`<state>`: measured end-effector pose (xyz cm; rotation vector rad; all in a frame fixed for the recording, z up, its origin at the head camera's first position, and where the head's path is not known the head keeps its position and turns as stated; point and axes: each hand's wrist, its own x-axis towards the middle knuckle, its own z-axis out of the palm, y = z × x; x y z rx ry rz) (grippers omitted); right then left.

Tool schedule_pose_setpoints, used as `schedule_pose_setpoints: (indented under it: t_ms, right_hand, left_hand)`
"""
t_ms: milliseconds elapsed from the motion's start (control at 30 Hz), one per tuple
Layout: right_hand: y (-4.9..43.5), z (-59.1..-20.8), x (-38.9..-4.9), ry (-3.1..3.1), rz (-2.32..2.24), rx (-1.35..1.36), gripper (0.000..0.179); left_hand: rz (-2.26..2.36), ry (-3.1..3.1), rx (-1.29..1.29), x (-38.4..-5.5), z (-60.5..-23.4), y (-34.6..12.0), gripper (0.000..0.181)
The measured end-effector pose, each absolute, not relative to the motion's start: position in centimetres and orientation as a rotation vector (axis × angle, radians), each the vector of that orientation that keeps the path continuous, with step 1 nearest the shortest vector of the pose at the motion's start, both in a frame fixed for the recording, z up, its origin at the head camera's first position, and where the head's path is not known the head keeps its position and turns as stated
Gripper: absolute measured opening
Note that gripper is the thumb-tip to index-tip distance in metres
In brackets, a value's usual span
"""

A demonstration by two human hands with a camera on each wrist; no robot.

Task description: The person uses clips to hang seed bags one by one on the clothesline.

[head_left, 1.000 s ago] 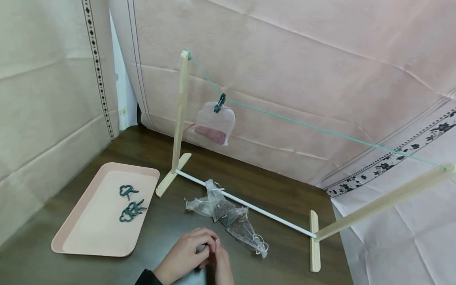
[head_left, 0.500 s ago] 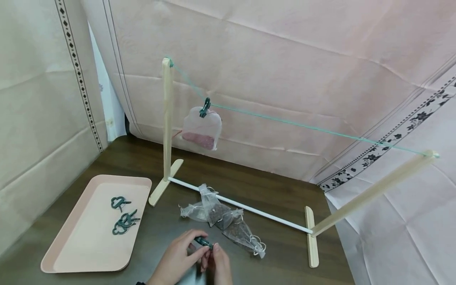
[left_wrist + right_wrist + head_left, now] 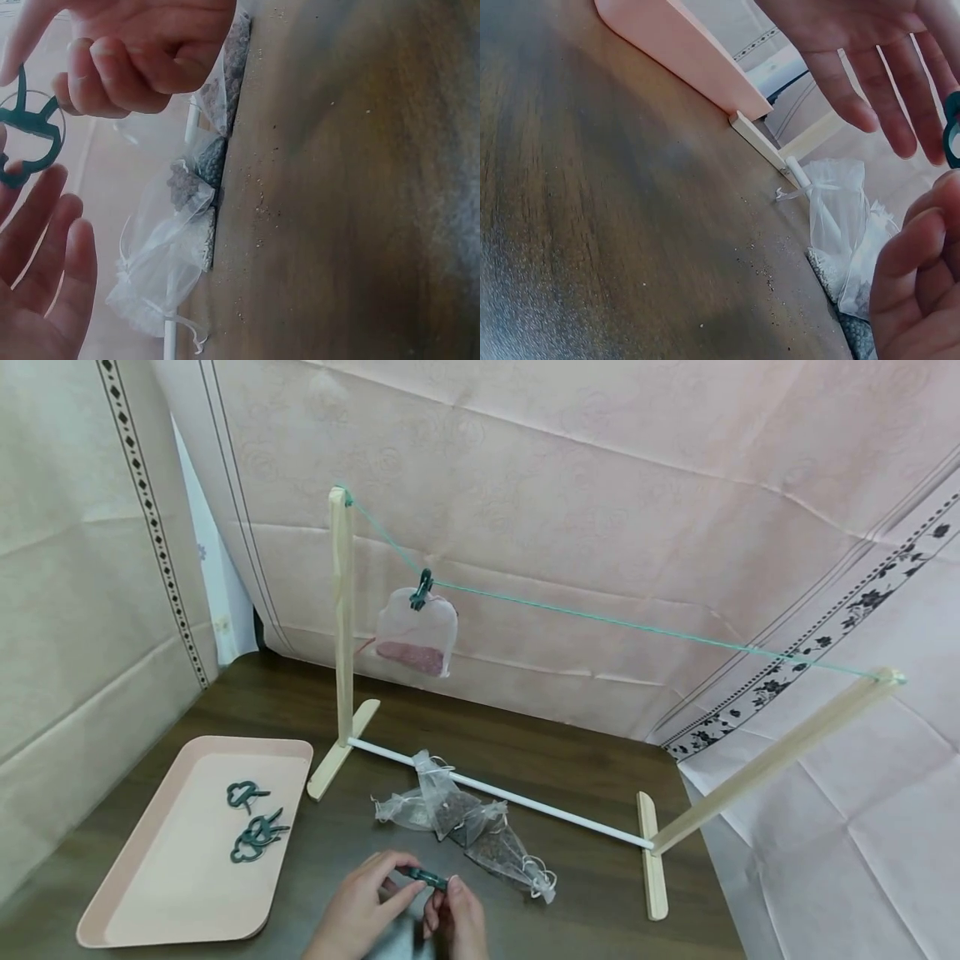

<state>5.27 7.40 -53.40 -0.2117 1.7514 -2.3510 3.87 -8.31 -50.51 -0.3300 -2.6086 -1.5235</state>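
A dark green plastic clothespin (image 3: 427,878) lies between my two hands, low in the head view. My left hand (image 3: 360,902) pinches one end of it between thumb and index finger, the other fingers spread in the left wrist view. The fingertips of my right hand (image 3: 461,917) pinch the two handle prongs at the other end. Beyond the hands, several sheer drawstring bags (image 3: 453,814) with grainy filling lie in a pile on the table. A similar bag (image 3: 416,631) with pink contents hangs from the green line (image 3: 600,620), clipped by another green clothespin (image 3: 422,590).
A pink tray (image 3: 176,860) at the left holds several green clothespins (image 3: 258,837). The line runs between a left wooden post (image 3: 342,618) and a right wooden post (image 3: 780,760), joined low down by a white rod (image 3: 555,811). Small crumbs (image 3: 260,202) lie on the table.
The clothespin, mostly hidden under the fingers a second ago, now shows between the hands, and the left index finger has lifted and straightened. The head view has shifted, moving the scene leftward.
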Motion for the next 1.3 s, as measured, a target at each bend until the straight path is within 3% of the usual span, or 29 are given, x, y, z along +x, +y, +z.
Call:
schedule_pose_setpoints:
  t_ms: [500, 1033, 1300]
  right_hand:
    - [6.99, -53.27, 5.23, 1.736, -2.333, -0.112, 0.053]
    - [6.72, -52.79, 5.11, 1.753, -2.268, 0.058, 0.036]
    - [6.73, -52.99, 5.08, 1.754, -2.243, 0.098, 0.036]
  left_hand:
    - [-1.425, -2.543, -0.278, 4.03, -50.34, -7.97, 0.019]
    - [-1.436, -2.601, -0.166, 3.96, -50.25, -8.07, 0.023]
    - [-1.429, -2.507, -0.154, 4.02, -50.5, -8.04, 0.019]
